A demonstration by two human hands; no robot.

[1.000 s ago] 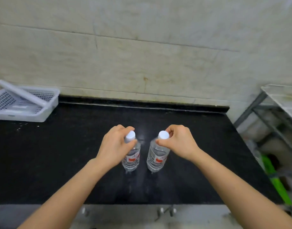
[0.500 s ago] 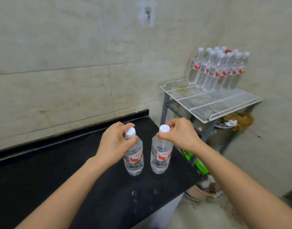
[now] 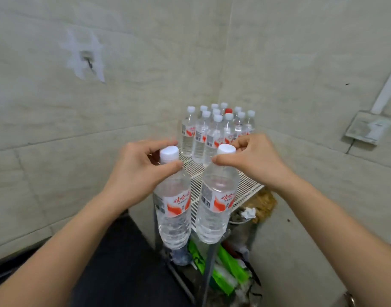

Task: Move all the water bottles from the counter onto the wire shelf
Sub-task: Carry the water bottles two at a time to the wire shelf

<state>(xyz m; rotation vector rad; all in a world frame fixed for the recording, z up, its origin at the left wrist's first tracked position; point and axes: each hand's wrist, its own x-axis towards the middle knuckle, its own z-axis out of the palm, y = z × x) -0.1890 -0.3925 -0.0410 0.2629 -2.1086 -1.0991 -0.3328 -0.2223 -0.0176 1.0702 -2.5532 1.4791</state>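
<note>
Carrying 2 water bottles at once, the person holds each by its neck just under the white cap. The left hand point(image 3: 137, 173) pinches the left bottle point(image 3: 173, 209) between thumb and curled fingers, and the right hand point(image 3: 252, 160) pinches the right bottle point(image 3: 216, 202) the same way. Both bottles hang upright, long axis vertical, side by side and slightly apart, in the air past the end of the dark surface point(image 3: 123, 262). The wire shelf point(image 3: 245, 187) lies straight ahead of both hands and partly behind the bottles. A cluster of bottles point(image 3: 212, 129) already stands at its far corner against the wall, leaving bare wire in front. The right hand seems nearer the open front part, so the coming move is probably forward and down onto that bare wire.
</note>
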